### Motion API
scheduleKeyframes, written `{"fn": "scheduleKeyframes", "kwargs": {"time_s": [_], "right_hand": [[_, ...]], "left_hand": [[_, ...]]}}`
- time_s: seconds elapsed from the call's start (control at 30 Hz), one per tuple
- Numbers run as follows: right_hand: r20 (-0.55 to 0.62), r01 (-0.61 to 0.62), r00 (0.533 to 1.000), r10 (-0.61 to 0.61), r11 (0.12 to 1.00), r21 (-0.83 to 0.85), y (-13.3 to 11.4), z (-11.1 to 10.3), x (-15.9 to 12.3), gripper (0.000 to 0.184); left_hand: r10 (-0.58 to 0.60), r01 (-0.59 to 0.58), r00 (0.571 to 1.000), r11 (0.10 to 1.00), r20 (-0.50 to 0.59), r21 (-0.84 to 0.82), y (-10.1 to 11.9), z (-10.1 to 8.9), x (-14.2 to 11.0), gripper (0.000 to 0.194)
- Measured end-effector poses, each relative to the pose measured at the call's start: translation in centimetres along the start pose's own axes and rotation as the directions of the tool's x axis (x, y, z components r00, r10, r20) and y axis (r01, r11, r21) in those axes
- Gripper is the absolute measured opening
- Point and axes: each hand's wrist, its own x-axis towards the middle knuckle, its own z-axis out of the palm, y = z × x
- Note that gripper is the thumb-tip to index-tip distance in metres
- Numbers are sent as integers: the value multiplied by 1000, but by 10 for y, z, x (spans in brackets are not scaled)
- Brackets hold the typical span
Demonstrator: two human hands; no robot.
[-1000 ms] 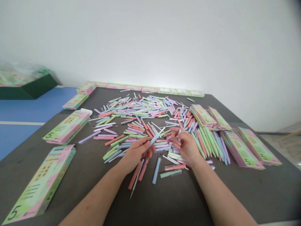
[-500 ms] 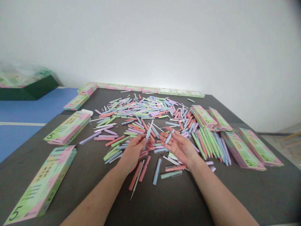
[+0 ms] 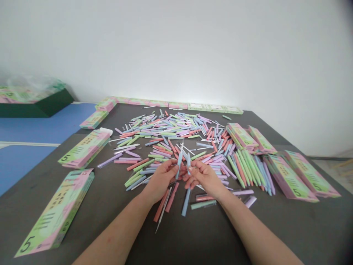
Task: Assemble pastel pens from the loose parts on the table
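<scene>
My left hand (image 3: 159, 182) pinches a light-blue pen barrel (image 3: 179, 162) that points up and away, with a pale thin tip at its far end. Close beside it, my right hand (image 3: 206, 179) has its thumb and fingers closed on a short light-blue pen piece (image 3: 189, 160), held nearly upright. The two pieces are apart, and the fingertips of both hands almost meet. Below the hands lie a blue pen piece (image 3: 186, 201), red pen pieces (image 3: 160, 210) and a white refill (image 3: 166, 206). Behind them spreads a heap of pastel pen parts (image 3: 165, 127).
A row of pens (image 3: 249, 169) lies to the right, beside several upright-printed pen boxes (image 3: 292, 178). More boxes (image 3: 56, 209) line the left side and the back edge of the dark table (image 3: 110, 206). A dark green bin (image 3: 52, 105) stands far left.
My right hand has turned over from palm-up and moved left, bringing its blue pen piece close to the barrel in my left hand. The view has shifted slightly.
</scene>
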Motion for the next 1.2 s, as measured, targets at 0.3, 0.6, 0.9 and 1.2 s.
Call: {"fn": "scheduleKeyframes", "kwargs": {"time_s": [0.3,0.6,0.9,1.2], "right_hand": [[53,53,997,-50,997,-55,8,6,1,34],[73,58,996,-51,994,-98,8,6,0,32],[-238,29,959,-151,893,-450,-6,-11,-1,26],[-329,-268,903,-275,237,-934,-15,-16,-5,23]], "left_hand": [[-2,1,1000,999,22,44,-3,-3,0,28],[2,-3,1000,999,23,42,-5,-3,0,24],[-44,46,999,993,-21,110,-5,-3,0,18],[-51,55,998,990,-39,133,-2,-1,-2,19]]}}
